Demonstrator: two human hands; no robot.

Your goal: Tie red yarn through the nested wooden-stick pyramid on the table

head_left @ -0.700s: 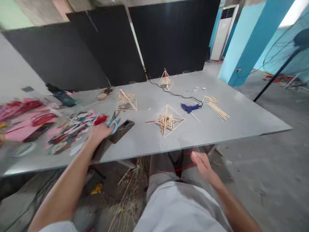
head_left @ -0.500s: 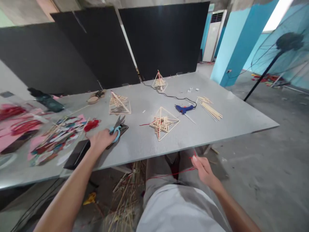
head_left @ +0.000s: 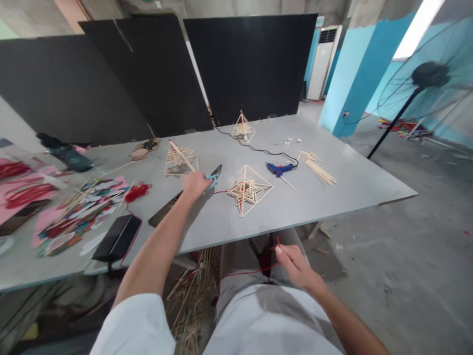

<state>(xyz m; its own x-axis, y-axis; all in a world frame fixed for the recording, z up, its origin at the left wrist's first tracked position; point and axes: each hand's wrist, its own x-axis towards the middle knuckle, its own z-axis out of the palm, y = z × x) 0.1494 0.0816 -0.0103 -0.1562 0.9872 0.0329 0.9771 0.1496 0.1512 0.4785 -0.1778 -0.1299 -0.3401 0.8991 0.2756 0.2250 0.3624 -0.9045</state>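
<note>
My left hand (head_left: 195, 186) is closed round the light-blue handles of a pair of scissors (head_left: 214, 178), whose dark blades point away to the right over the table. Just right of the blades lies a star-shaped stick frame (head_left: 244, 191) with red yarn trailing from its left point. Below the table edge, my right hand (head_left: 293, 264) pinches a strand of red yarn (head_left: 247, 272). The strand crosses my lap, and a short end sticks up above the fingertips. A dark phone (head_left: 162, 209) lies partly under my left forearm.
Two stick pyramids (head_left: 243, 129) stand farther back on the grey table (head_left: 351, 172). A blue glue gun (head_left: 280, 169) with a black cord lies near loose sticks (head_left: 320, 170). On the left are a black case (head_left: 116, 237), a red yarn bundle (head_left: 137, 192) and a bottle (head_left: 64, 153).
My left hand has carried the scissors rightward from over the phone toward the star frame. My right hand has moved left and a little lower, still pinching the red yarn.
</note>
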